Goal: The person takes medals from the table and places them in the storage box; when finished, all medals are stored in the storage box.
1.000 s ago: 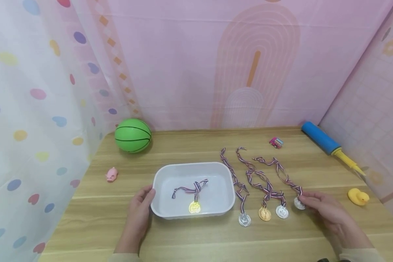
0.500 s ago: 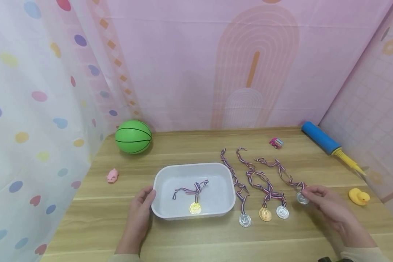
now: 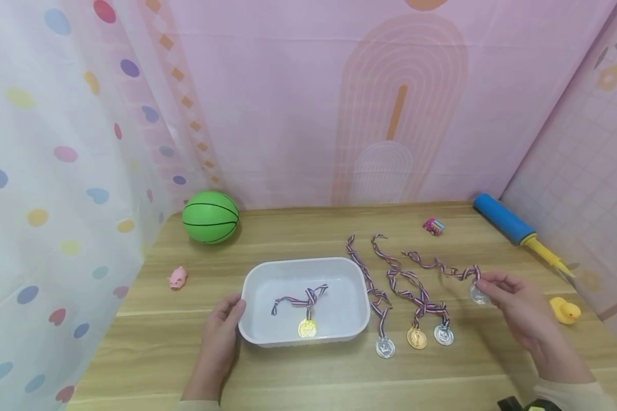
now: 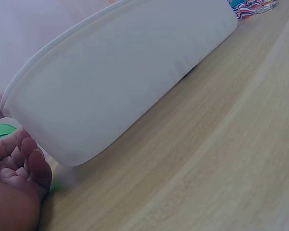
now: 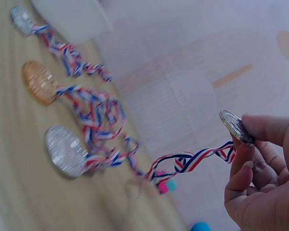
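Observation:
A white plastic basin (image 3: pixel 304 341) stands on the table, with a gold medal (image 3: pixel 307 328) and its striped ribbon lying inside. At its left end my left hand (image 3: pixel 221 328) grips the rim, thumb on top and fingers curled below. My right hand (image 3: pixel 516 311) pinches a silver medal (image 5: pixel 237 126) between thumb and fingers, raised above the table. That medal's ribbon (image 5: pixel 197 159) trails away to the left. Between basin and right hand lie a silver medal (image 3: pixel 385 347), a bronze-gold medal (image 3: pixel 417 338) and another silver medal (image 3: pixel 444 335), ribbons stretched toward the back.
A green ball (image 3: pixel 211 218) sits at the back left, a pink toy pig (image 3: pixel 177 278) in front of it. Toward the right are a small pink toy car (image 3: pixel 434 226), a blue and yellow pump (image 3: pixel 509 221) and a yellow rubber duck (image 3: pixel 564 311). Curtains border the table.
My right hand has lifted the silver medal off the table and slightly away from me, drawing its ribbon along. My left hand stays at the basin's rim.

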`<action>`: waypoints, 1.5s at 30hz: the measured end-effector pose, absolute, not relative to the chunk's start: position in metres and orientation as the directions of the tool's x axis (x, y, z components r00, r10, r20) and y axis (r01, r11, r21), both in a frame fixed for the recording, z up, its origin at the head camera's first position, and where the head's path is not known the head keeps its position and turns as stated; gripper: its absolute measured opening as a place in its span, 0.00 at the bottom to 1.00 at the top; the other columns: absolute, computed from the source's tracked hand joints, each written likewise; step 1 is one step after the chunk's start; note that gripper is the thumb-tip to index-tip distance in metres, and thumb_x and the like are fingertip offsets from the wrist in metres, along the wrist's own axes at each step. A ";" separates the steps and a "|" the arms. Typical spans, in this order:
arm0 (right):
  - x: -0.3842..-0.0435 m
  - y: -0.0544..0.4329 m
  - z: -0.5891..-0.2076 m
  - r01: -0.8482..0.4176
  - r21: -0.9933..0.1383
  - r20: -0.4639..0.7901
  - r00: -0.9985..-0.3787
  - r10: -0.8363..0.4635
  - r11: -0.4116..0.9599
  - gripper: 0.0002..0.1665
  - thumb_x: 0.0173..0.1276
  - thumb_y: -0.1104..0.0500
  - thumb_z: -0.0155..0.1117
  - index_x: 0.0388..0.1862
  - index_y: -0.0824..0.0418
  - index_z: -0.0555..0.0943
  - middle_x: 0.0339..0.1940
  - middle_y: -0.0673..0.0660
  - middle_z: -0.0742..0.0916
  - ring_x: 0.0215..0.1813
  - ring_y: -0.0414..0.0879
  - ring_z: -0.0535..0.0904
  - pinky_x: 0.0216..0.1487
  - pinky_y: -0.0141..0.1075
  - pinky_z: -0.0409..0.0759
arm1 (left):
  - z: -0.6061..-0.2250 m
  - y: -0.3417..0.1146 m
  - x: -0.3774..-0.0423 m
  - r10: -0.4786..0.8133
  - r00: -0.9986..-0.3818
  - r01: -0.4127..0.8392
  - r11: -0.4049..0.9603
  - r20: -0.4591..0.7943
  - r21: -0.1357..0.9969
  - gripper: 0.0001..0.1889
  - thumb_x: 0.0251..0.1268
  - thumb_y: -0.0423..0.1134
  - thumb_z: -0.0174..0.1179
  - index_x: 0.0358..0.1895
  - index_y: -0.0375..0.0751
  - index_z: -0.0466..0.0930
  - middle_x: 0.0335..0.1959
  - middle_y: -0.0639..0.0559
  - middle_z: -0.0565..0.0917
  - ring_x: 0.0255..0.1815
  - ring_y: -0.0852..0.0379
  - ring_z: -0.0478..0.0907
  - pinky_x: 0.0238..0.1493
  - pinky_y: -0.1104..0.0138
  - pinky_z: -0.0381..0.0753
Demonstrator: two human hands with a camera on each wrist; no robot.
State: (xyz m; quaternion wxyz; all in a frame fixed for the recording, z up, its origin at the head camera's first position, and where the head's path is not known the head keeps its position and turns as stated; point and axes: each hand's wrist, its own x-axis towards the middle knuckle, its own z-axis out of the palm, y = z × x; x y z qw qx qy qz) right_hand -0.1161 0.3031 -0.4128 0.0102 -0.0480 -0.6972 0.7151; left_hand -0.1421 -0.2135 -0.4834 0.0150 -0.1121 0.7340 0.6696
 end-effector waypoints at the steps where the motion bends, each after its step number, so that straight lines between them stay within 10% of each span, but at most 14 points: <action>1: -0.116 0.302 -0.409 0.038 -0.999 -0.040 -0.995 0.088 -0.022 0.06 0.68 0.64 0.63 0.40 0.55 0.84 0.38 0.43 0.86 0.42 0.35 0.78 0.43 0.25 0.75 | -0.483 -0.213 -0.142 -0.146 -0.975 -0.182 0.073 -0.170 0.981 0.26 0.74 0.49 0.50 0.64 0.32 0.66 0.62 0.39 0.72 0.61 0.49 0.69 0.50 0.80 0.74; 23: -0.113 0.267 -0.313 -0.403 -0.865 0.379 -0.915 0.137 -0.299 0.16 0.64 0.82 0.51 0.42 0.71 0.81 0.34 0.57 0.86 0.38 0.42 0.82 0.43 0.26 0.80 | -0.484 -0.211 -0.141 -0.129 -0.976 -0.184 0.051 -0.176 0.982 0.26 0.75 0.47 0.48 0.66 0.32 0.64 0.65 0.38 0.70 0.63 0.49 0.68 0.51 0.80 0.73; 45: -0.119 0.183 -0.261 -0.405 -0.855 0.442 -0.896 -0.048 -0.324 0.11 0.61 0.82 0.56 0.39 0.74 0.80 0.33 0.59 0.85 0.36 0.45 0.80 0.38 0.28 0.81 | -0.482 -0.213 -0.142 -0.122 -0.978 -0.182 0.076 -0.172 0.980 0.27 0.74 0.48 0.50 0.66 0.30 0.64 0.66 0.38 0.68 0.65 0.49 0.66 0.49 0.85 0.70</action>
